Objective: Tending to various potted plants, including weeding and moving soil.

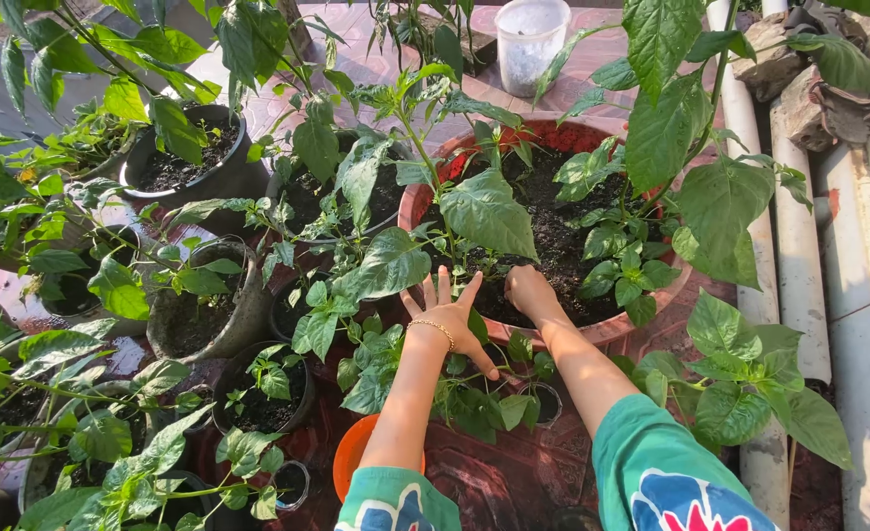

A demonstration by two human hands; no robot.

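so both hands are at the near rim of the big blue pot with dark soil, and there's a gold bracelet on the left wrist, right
Not quite: the big pot is reddish terracotta, not blue, as the head view shows. The rest holds: the left hand and right hand are at its near rim, it holds dark soil, and a gold bracelet sits on the left wrist.

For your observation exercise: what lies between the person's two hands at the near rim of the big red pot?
In the head view, a bare stretch of rim and dark soil separates the left hand from the right hand, with a leaf hanging above.
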